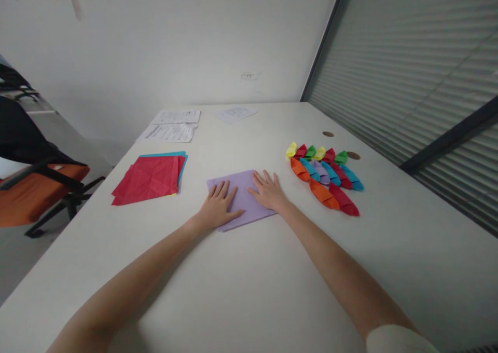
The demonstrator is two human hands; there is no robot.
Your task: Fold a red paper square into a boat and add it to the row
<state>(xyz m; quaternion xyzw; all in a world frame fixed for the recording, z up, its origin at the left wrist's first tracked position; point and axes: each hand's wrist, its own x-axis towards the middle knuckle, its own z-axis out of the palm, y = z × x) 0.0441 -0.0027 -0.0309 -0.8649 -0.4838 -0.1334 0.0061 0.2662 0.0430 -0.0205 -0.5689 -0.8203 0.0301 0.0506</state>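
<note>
A folded sheet of purple paper (246, 200) lies flat on the white table in front of me. My left hand (218, 206) rests on its left part, palm down, fingers spread. On the upper right part lies my right hand (269, 191), also flat with the fingers apart. Neither hand grips the paper; both press or rest on top of it. Parts of the sheet are hidden beneath the hands.
Left of the hands lies a stack of coloured sheets (150, 179), red on top. Several folded paper pieces (321, 174) stand in rows at the right. Printed papers (171, 127) lie toward the back. An orange chair (42, 192) is beyond the table's left edge.
</note>
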